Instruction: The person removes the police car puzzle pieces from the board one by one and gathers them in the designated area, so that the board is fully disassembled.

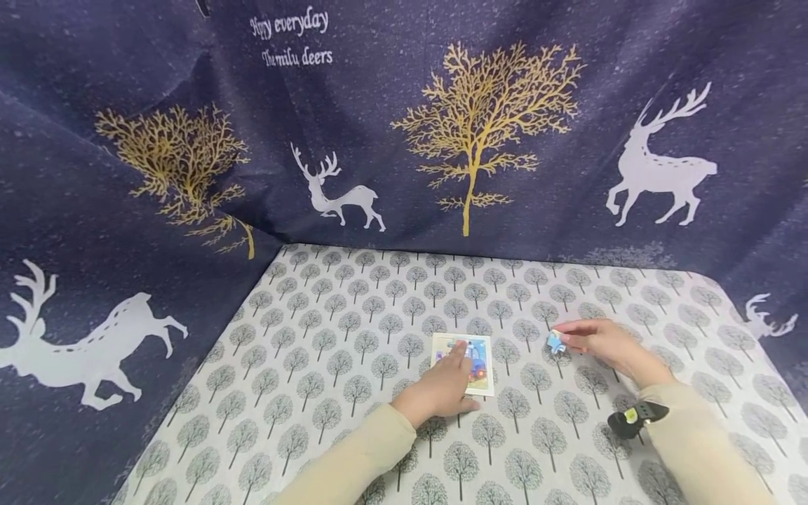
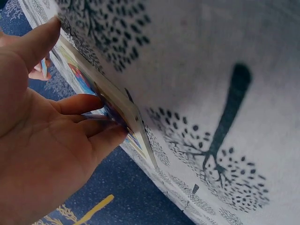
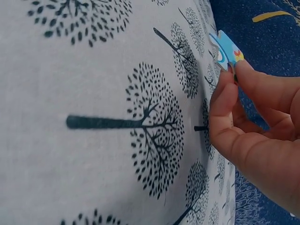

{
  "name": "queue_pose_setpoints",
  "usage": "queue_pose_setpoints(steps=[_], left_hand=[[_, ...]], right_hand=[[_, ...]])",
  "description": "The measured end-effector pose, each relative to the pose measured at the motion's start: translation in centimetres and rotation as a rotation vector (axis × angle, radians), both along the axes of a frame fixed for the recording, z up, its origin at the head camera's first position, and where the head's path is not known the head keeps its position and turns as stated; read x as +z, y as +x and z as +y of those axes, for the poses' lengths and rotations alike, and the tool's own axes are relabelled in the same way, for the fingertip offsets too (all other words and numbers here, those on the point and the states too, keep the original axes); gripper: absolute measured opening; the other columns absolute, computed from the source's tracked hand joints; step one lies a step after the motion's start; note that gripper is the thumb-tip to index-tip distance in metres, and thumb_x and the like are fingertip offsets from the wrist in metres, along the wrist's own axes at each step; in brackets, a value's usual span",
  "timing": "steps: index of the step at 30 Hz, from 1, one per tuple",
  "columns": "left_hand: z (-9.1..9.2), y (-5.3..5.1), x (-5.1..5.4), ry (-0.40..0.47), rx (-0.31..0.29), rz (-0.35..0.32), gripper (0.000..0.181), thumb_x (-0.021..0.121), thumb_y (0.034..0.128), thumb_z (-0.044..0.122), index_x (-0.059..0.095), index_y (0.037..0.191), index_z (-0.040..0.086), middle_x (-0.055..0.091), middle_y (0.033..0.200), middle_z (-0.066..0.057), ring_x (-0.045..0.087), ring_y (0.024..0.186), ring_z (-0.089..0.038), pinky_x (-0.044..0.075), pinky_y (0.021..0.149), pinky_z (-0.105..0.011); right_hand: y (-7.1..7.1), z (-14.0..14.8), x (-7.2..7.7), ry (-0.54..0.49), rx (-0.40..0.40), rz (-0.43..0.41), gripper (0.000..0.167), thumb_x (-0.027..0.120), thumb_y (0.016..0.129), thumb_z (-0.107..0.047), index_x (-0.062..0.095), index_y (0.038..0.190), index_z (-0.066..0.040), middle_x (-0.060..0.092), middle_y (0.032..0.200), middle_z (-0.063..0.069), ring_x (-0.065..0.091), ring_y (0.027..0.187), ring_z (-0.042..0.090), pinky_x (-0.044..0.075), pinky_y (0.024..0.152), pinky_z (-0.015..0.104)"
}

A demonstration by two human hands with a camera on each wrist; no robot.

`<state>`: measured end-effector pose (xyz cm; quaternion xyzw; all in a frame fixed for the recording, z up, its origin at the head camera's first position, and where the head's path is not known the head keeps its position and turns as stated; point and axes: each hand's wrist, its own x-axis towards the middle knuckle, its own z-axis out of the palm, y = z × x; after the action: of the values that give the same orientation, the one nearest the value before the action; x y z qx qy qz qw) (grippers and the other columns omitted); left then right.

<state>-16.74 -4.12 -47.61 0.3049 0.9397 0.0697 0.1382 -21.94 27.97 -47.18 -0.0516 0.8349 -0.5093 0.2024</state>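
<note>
A small jigsaw puzzle (image 1: 486, 356) in a white frame, printed with a colourful picture, lies on the tablecloth. My left hand (image 1: 442, 387) rests its fingertips on it; in the left wrist view the fingers of the left hand (image 2: 51, 136) look fairly straight and the thumb is held apart. To the right of the frame, my right hand (image 1: 600, 344) pinches a blue puzzle piece (image 1: 555, 342) between thumb and fingers. Seen from the right wrist, the puzzle piece (image 3: 227, 50) also carries some yellow and red, held just off the cloth. The fingers hide part of the puzzle picture.
A white tablecloth (image 1: 341, 365) with grey trees covers the table. Dark blue curtains (image 1: 391, 84) with deer and golden trees hang behind and on the left. A black strapped device (image 1: 631, 419) is on the right wrist.
</note>
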Motion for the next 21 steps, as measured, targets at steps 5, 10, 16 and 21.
queue_pose_setpoints(steps=[5,10,16,21], left_hand=[[-0.1,0.1,-0.1,0.01,0.009,0.001,0.057,0.068,0.0856,0.046,0.049,0.117,0.002,0.02,0.155,-0.024,0.02,0.145,-0.031,0.028,0.114,-0.039],[0.0,0.2,0.0,-0.009,0.001,0.022,0.058,0.067,0.0862,0.046,0.049,0.118,0.001,0.022,0.155,-0.024,0.022,0.144,-0.032,0.029,0.113,-0.038],[0.1,0.1,-0.1,-0.011,0.003,0.024,0.059,0.067,0.0865,0.047,0.048,0.119,0.001,0.021,0.155,-0.023,0.022,0.144,-0.03,0.029,0.114,-0.037],[0.1,0.2,-0.3,-0.008,0.004,0.032,0.061,0.066,0.0867,0.047,0.048,0.121,0.0,0.021,0.155,-0.024,0.023,0.144,-0.031,0.028,0.114,-0.036]], right_hand=[[-0.6,-0.5,0.0,0.07,0.042,0.006,0.046,0.062,0.094,-0.025,0.055,0.132,0.001,0.052,0.134,0.027,0.056,0.116,0.038,0.042,0.099,0.058],[-1.4,-1.1,0.1,0.058,0.062,0.017,0.041,0.065,0.092,-0.022,0.06,0.125,0.003,0.062,0.121,0.021,0.064,0.103,0.029,0.048,0.095,0.05],[-1.9,-1.8,-0.1,0.073,0.024,0.069,0.035,0.066,0.091,-0.016,0.063,0.118,0.007,0.067,0.107,0.014,0.065,0.092,0.019,0.055,0.084,0.038],[-2.0,-2.3,-0.2,0.142,0.0,0.134,0.033,0.07,0.086,-0.013,0.066,0.112,0.006,0.069,0.1,0.014,0.065,0.085,0.019,0.055,0.079,0.037]])
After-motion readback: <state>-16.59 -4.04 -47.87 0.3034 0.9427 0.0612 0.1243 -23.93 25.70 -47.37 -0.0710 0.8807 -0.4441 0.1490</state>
